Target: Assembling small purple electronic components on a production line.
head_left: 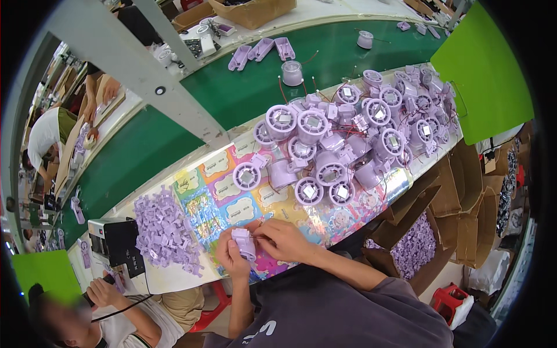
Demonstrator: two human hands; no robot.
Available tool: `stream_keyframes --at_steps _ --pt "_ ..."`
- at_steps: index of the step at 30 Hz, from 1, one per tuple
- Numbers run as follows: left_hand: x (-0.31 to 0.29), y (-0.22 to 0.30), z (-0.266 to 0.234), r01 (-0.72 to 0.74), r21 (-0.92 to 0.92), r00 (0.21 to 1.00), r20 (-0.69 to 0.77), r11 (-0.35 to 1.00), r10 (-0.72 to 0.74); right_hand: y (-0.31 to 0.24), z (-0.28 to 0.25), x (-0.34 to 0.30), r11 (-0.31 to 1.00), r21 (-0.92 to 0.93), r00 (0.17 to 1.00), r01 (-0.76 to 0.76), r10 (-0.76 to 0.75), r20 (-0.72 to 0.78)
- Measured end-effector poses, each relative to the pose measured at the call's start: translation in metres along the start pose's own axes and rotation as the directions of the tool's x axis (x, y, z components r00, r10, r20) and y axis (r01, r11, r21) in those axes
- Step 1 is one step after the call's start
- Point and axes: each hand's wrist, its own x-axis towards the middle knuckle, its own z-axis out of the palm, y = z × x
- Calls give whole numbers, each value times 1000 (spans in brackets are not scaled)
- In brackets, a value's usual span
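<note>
My left hand (232, 258) is closed around a small lilac plastic housing (246, 248), with its squarish end up and its rounder part below. Right beside it, my right hand (285, 240) has its fingers pinched together close to the housing's top edge. Whatever sits in that pinch is too small to make out. Both hands are over the near edge of a bench covered with a colourful printed sheet (272, 197). Farther off lies a big heap of round lilac housings (331, 174), with slotted rims, pale square centres and thin red wires.
Small lilac plastic pieces (165, 232) are piled left of me, next to a black machine (119, 246). A co-worker's hand (104, 292) is near it. Beyond the bench runs a green conveyor belt (232, 95). Cardboard boxes (447, 226) and a red stool (448, 304) stand at right.
</note>
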Motion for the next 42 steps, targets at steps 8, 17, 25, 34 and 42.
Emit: stream_keyframes --at_steps 8,17,25,34,42 --pt "-4 -9 0 10 50 1000 13 999 -11 -1 -2 1 997 71 1000 -18 19 -13" --pt "0 -12 -9 126 -105 990 69 986 -119 -7 -1 1 998 12 998 -60 60 13" --pt "3 -11 -11 87 -108 992 100 990 -76 -10 7 3 995 -102 997 -8 0 -80" --pt "30 2 -2 -113 97 990 96 989 104 -15 13 -2 969 -185 987 -161 155 -46" --pt "44 -23 4 74 -225 985 169 972 -36 -9 15 -4 985 -86 983 -153 143 -113"
